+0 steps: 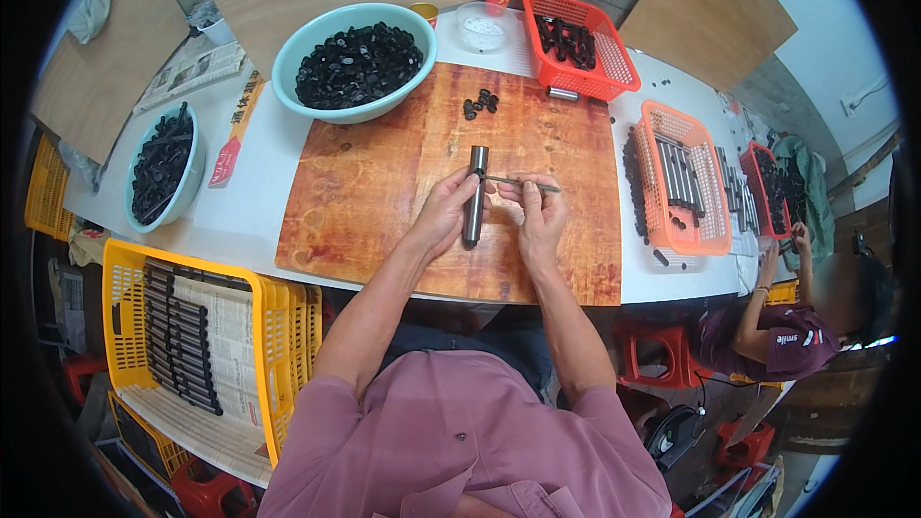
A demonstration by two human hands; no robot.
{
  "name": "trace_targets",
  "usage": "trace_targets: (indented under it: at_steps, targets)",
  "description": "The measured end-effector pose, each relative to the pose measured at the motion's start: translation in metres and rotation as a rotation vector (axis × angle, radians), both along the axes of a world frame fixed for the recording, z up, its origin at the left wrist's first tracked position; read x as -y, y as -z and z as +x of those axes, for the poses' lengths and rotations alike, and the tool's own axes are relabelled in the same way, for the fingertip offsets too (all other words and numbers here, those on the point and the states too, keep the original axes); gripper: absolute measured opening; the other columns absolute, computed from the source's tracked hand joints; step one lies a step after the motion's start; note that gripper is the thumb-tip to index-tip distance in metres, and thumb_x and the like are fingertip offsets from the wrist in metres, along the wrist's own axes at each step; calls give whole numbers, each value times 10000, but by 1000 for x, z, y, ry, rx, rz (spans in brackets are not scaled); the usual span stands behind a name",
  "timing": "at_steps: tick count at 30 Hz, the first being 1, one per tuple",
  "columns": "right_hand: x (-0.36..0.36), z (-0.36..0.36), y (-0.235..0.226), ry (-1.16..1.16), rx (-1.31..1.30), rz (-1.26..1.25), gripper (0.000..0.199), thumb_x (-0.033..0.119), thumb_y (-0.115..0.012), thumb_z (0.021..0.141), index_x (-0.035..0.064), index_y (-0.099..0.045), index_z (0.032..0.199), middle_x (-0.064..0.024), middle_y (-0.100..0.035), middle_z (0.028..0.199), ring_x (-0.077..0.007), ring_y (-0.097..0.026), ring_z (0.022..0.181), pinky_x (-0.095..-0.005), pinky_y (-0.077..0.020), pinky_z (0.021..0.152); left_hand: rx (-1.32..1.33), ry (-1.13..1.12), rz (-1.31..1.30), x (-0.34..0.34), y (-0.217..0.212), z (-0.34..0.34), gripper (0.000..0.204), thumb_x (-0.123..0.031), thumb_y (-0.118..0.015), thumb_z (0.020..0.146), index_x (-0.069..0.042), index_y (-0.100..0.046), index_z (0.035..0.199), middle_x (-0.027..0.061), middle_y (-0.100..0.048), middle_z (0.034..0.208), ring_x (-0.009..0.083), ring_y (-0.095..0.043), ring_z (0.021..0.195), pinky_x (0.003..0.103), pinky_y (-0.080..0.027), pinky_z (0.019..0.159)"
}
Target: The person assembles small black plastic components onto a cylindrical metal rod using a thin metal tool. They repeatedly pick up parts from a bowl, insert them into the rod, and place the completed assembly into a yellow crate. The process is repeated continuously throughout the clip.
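Dark grey metal tube (475, 200), glossy, straight

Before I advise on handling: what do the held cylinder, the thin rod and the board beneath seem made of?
Cylinder: probably metal, dark and smooth, given its bright highlights.
Thin rod: possibly metal, straight and dark grey, but too small to be sure.
Board: likely wood, stained or varnished, orange-brown with reddish blotches.

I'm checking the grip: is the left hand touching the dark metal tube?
Touching. The head view shows the left hand closed on the dark metal tube, thumb against its near-left side and fingertips showing past its right edge.
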State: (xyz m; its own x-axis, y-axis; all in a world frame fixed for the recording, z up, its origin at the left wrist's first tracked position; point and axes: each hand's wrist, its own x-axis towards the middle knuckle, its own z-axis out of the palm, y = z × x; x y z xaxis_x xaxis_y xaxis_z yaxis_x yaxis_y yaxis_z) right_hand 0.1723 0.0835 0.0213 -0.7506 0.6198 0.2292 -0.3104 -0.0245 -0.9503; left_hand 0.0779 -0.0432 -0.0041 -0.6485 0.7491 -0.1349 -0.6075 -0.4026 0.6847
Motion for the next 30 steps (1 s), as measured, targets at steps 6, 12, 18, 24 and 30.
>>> trace_targets:
  at_steps: [6, 12, 18, 24, 30]
  targets:
    - [0, 1, -2, 17, 31, 86, 161, 99, -481, 1065, -35, -562, 1105, -170, -665, 1089, -241, -724, 946, -335, -599, 845, -39, 2, -21, 0, 4, -1, 236, -196, -532, 1061, -44, -576, 1236, 37, -660, 972, 105, -641, 801, 272, -565, 712]
    - [-12, -2, 8, -37, -35, -233, 159, 104, -483, 1064, -25, -564, 1109, -162, -669, 1067, -240, -726, 908, -319, -602, 815, -3, -23, -50, -1, -3, 1, 238, -196, -524, 1060, -17, -577, 1208, 78, -664, 994, 141, -652, 812, 306, -576, 713]
    - [-48, 12, -4, 108, 162, 1, 183, 159, -517, 1057, 5, -576, 1138, -149, -693, 993, -222, -723, 869, -336, -583, 737, 81, 26, 71, 5, 4, -3, 249, -195, -464, 1067, 7, -562, 1176, 130, -649, 1025, 211, -650, 867, 377, -568, 787]
    - [-106, 20, -17, 351, 731, 901, 227, 156, -612, 967, -23, -627, 1106, -229, -687, 957, -383, -694, 842, -476, -536, 741, 124, 51, 109, 6, 2, -5, 205, -148, -465, 1059, 2, -524, 1187, 153, -642, 1034, 224, -649, 885, 382, -562, 816]
    - [-135, 23, 8, 446, 819, 1095, 169, 142, -653, 925, 24, -640, 1046, -210, -695, 968, -420, -672, 880, -505, -525, 748, 155, 51, 135, 4, 4, -7, 217, -149, -462, 1060, -3, -512, 1214, 167, -641, 1056, 236, -655, 904, 399, -571, 831]
